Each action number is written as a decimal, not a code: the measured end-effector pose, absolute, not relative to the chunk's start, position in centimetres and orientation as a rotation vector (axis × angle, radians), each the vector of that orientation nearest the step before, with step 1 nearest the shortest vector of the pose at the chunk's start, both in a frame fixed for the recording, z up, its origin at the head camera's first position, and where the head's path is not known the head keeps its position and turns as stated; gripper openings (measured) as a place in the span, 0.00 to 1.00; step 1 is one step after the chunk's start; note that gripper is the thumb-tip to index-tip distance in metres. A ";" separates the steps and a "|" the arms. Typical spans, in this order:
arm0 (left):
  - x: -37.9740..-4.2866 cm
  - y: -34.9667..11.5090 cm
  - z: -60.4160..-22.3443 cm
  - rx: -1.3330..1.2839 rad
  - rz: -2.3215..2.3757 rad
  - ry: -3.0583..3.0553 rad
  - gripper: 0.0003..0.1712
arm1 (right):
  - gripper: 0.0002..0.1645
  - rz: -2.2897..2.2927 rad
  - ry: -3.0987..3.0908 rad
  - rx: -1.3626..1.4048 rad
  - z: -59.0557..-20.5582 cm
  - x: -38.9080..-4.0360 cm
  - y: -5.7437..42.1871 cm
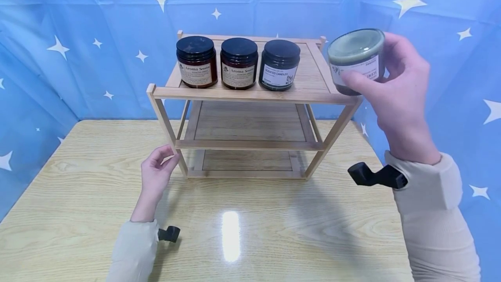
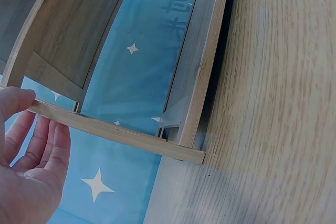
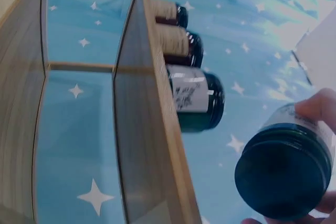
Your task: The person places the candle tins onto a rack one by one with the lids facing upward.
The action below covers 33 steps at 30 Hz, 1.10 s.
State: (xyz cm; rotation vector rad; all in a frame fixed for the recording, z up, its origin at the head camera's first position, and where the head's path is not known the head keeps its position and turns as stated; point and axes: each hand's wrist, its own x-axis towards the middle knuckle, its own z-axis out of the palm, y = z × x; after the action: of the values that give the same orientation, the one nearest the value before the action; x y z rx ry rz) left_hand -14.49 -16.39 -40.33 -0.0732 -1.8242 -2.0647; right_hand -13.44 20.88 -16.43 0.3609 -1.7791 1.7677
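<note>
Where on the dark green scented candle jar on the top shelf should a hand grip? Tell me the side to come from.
Grip the dark green candle jar round its cylindrical glass body just under the black lid, coming from the front. It stands upright at the shelf's front edge; an amber jar crowds its left, while its right side is free, so a front approach probably suits best.

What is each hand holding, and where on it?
Right hand grips the dark green glass candle jar by its side wall. Left hand holds nothing, touching the bamboo shelf's leg.
</note>
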 end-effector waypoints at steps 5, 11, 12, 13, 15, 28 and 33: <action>-14.5 -16.4 -40.3 -0.068 -2.076 -1.815 0.15 | 0.30 1.780 -1.821 0.363 -16.3 -14.2 21.4; -14.5 -16.4 -40.4 -0.068 -2.062 -1.835 0.14 | 0.32 1.806 -1.875 0.352 -16.5 -15.1 21.9; -14.5 -16.4 -40.4 -0.074 -2.058 -1.839 0.13 | 0.33 1.795 -1.888 0.343 -16.6 -15.3 22.0; -14.5 -16.4 -40.4 -0.083 -2.052 -1.842 0.13 | 0.33 1.778 -1.905 0.335 -16.6 -15.4 22.1; -14.6 -16.5 -40.6 -0.115 -2.039 -1.841 0.13 | 0.34 1.747 -1.936 0.327 -16.7 -15.6 22.2; -14.7 -16.5 -40.4 -0.104 -2.053 -1.837 0.13 | 0.32 1.837 -1.905 0.417 -16.5 -16.3 22.3; -14.6 -16.5 -40.4 -0.096 -2.054 -1.842 0.14 | 0.32 1.794 -1.945 0.395 -16.6 -16.3 22.4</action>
State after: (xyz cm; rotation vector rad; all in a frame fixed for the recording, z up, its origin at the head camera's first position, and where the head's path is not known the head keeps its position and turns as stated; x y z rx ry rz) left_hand -14.59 -16.48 -40.37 -0.0961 -1.8424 -2.0543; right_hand -16.30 22.37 -16.56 0.3951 -1.9451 1.7938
